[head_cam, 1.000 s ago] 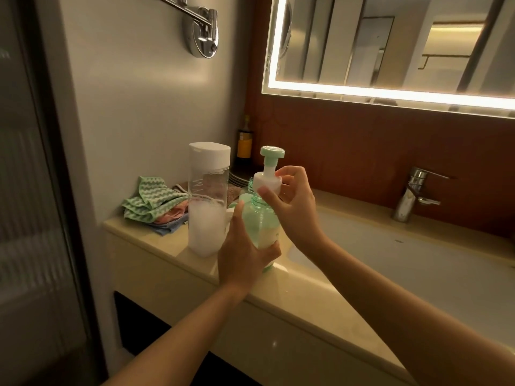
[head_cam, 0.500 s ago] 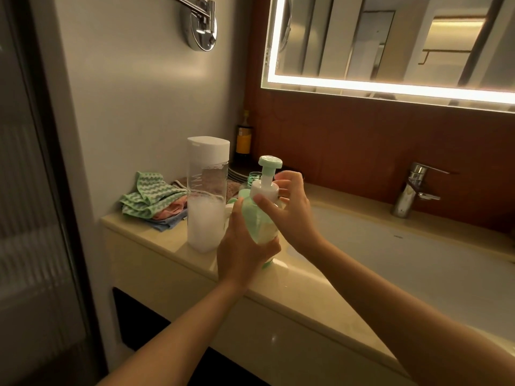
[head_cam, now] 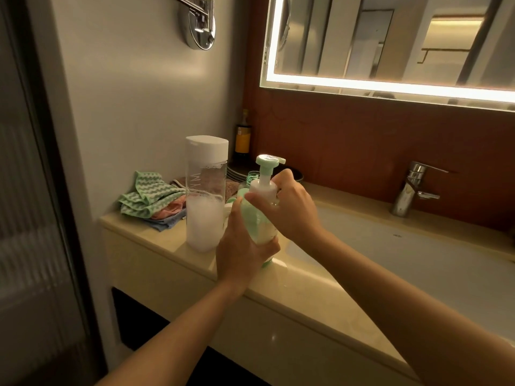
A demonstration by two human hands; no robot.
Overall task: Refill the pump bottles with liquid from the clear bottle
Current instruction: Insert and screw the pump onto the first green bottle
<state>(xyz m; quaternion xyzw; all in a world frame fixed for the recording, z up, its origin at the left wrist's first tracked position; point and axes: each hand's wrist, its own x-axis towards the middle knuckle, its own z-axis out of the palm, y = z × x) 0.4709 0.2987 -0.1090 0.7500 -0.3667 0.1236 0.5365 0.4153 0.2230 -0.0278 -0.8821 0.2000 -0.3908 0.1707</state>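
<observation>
A green pump bottle (head_cam: 257, 224) stands on the beige counter (head_cam: 306, 296) at the sink's left rim. My left hand (head_cam: 242, 246) grips its body from the near side. My right hand (head_cam: 289, 207) pinches the white collar under the green pump head (head_cam: 268, 162). Pale liquid shows in the bottle's lower part. Left of it stands the tall clear bottle (head_cam: 205, 196) with a white cap, roughly half full of cloudy white liquid. Behind the hands another green bottle (head_cam: 253, 176) is partly hidden.
Folded cloths (head_cam: 150, 201) lie at the counter's left end against the wall. A dark bottle with a yellow label (head_cam: 243, 137) and stacked plates (head_cam: 237, 174) sit in the back corner. The white basin (head_cam: 404, 254) and chrome tap (head_cam: 409, 190) lie to the right.
The pump head has come down onto the green bottle's neck and turned, its nozzle now pointing right. Both hands keep their hold; the view shifted slightly.
</observation>
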